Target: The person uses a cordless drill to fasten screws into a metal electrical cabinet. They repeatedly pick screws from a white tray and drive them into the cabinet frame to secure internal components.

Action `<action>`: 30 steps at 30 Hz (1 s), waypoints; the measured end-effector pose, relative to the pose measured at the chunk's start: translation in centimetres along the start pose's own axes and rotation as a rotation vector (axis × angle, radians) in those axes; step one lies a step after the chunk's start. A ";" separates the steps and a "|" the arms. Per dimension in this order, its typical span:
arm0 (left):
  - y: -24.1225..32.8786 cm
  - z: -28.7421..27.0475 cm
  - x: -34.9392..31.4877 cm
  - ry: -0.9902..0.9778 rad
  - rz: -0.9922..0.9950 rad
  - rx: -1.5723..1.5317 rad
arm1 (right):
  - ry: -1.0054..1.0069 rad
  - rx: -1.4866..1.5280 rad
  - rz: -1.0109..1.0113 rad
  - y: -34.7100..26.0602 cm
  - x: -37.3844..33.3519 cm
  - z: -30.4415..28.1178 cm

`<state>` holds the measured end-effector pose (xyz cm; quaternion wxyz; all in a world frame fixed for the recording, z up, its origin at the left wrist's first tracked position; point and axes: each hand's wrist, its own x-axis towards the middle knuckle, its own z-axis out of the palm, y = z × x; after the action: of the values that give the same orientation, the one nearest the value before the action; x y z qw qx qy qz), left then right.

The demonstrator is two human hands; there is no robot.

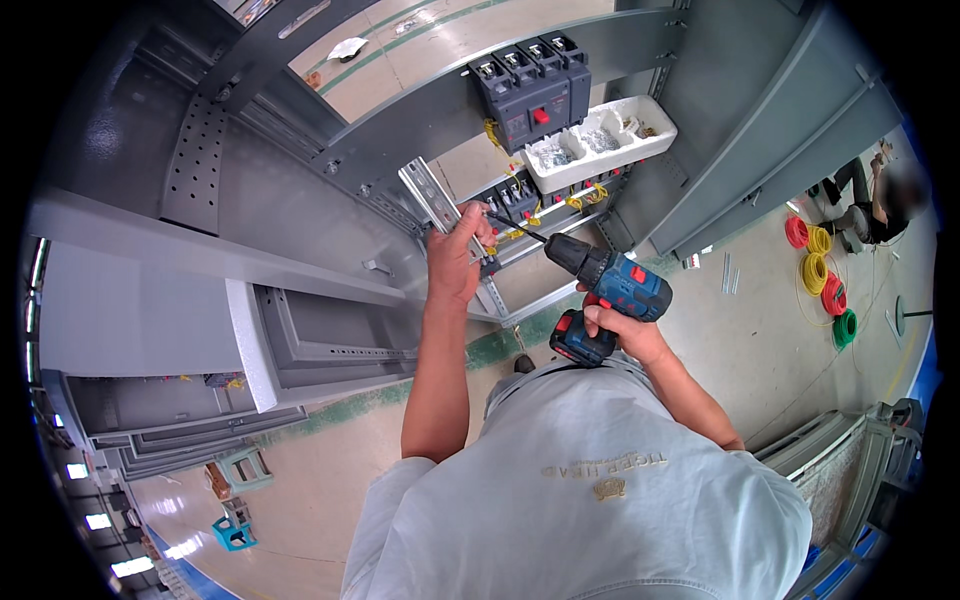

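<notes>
My left hand (457, 258) is closed around the lower end of a slotted metal mounting rail (424, 188), which slants up and to the left inside a grey cabinet frame. In my right hand (628, 332) is a blue and black cordless drill (632, 286), gripped by its handle with the battery below. Its long thin bit (520, 229) points left, and the tip reaches my left fingertips beside the rail. Whether the tip sits in a screw is hidden by those fingers. Above the drill, a large dark circuit breaker (530, 110) with a red switch is mounted on a crossbar.
A white foam tray (655, 148) of small hardware rests beside the breaker. Smaller breakers (515, 198) with yellow wires sit lower down. Cabinet panels (765, 150) stand on the right. Beyond them are coloured wire coils (834, 294) and another person (868, 212). Stools (234, 532) stand lower left.
</notes>
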<state>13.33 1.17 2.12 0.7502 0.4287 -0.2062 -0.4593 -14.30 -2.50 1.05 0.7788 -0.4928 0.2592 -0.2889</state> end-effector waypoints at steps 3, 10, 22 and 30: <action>0.1 0.4 0.1 -0.019 0.049 0.029 | -0.021 -0.010 0.012 0.1 -0.1 -0.3; -0.2 0.6 -0.1 -0.031 0.041 -0.020 | 0.018 -0.043 0.020 0.0 -0.2 -0.1; -1.5 0.6 0.1 -0.075 0.022 -0.113 | 0.012 0.161 0.013 0.7 0.5 0.4; -2.4 0.3 -1.0 0.010 -0.118 -0.303 | 0.064 0.243 -0.002 0.4 1.1 0.6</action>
<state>11.42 1.40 0.41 0.7791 0.3241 -0.1055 -0.5262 -13.04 -2.82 0.77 0.8236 -0.3857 0.2467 -0.3348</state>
